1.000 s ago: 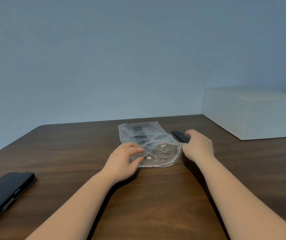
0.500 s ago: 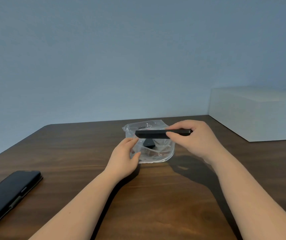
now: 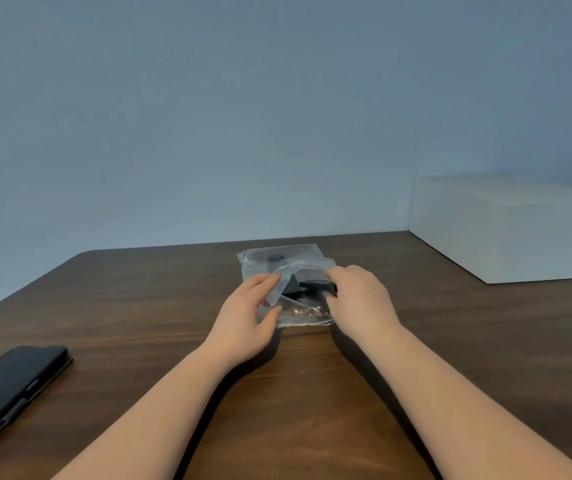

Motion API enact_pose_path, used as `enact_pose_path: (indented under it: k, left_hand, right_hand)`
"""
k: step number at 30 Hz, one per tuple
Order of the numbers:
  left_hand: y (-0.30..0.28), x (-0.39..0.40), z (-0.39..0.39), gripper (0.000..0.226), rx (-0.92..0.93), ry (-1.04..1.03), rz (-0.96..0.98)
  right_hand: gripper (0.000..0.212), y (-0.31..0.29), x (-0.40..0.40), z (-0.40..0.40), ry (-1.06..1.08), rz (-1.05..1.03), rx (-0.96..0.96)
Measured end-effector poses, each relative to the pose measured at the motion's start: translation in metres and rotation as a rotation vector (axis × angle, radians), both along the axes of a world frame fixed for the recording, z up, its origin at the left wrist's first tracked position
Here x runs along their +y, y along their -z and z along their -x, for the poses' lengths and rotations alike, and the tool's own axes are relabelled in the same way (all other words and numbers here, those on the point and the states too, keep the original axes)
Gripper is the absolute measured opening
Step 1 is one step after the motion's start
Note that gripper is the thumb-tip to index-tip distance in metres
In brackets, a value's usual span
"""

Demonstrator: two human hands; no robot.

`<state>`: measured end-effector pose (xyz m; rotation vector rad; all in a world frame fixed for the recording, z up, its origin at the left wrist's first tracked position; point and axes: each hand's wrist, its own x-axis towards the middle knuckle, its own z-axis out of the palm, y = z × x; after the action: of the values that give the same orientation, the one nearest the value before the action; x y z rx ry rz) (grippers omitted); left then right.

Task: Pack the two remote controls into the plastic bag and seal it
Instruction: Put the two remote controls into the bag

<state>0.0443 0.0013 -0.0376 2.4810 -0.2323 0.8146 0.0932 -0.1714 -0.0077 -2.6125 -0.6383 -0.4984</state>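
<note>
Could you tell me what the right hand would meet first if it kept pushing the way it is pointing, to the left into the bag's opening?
Most likely the remote control already inside the plastic bag, ahead of the one the right hand holds; beyond that, the left hand. Depth is unclear.

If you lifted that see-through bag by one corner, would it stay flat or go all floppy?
Probably floppy: the plastic bag is thin, crinkled film that already buckles where the left hand pinches its mouth. It would likely sag towards the dark remote control that the right hand is pushing in. The shiny film may also be a bit slippery.
</note>
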Motion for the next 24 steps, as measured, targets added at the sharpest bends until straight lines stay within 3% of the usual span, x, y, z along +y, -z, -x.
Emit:
enact_pose_path:
  k: [5, 12, 24]
  left_hand:
    - [0.002, 0.002, 0.0, 0.051, 0.011, 0.005, -0.003]
    - [0.004, 0.003, -0.001, 0.05, 0.043, 0.003, -0.01]
    - [0.006, 0.004, -0.004, 0.048, 0.049, 0.014, -0.031]
  right_hand:
    - [0.035, 0.01, 0.006, 0.001, 0.011, 0.03, 0.09]
    - [0.012, 0.018, 0.008, -0.009, 0.018, 0.102, 0.165]
    - [0.025, 0.03, 0.025, -0.016, 0.042, 0.235, 0.127]
